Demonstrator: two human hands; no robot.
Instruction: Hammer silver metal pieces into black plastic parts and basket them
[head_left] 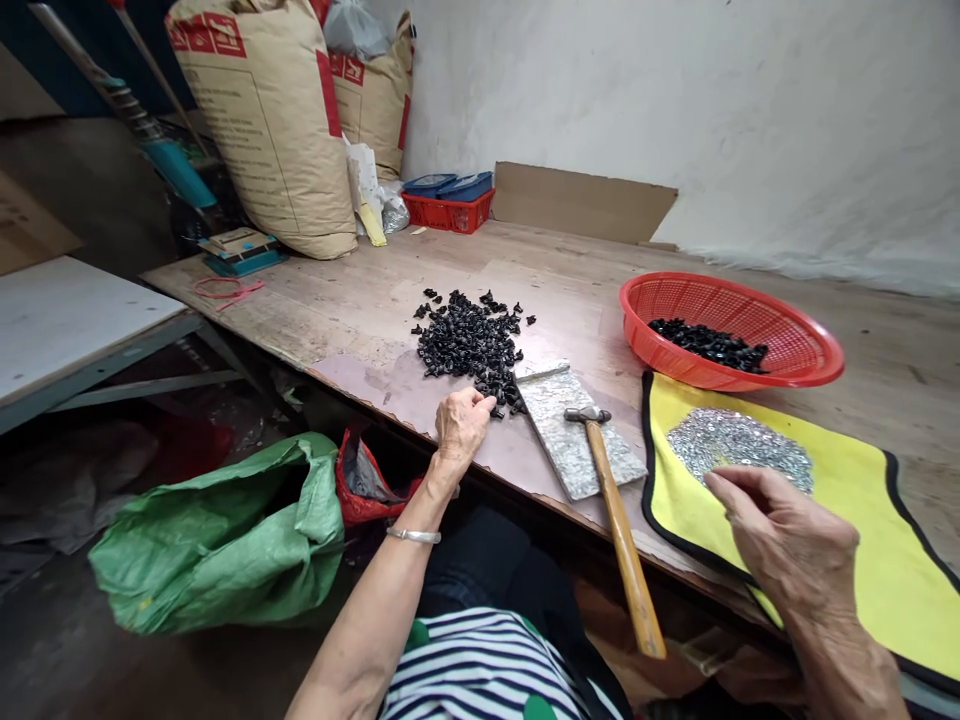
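A heap of small black parts lies on the wooden table. My left hand rests at the near edge of the heap, fingers curled on one black piece. My right hand lies over the yellow mat, fingertips pinched at the near side of a pile of small silvery pieces; what they hold is hidden. Between my hands a hammer with a wooden handle lies across a flat speckled metal slab.
A red mesh basket with black parts stands behind the mat. Paper sacks, a red tray with blue lids and cardboard stand at the back. A green bag lies on the floor to the left, beside a white board.
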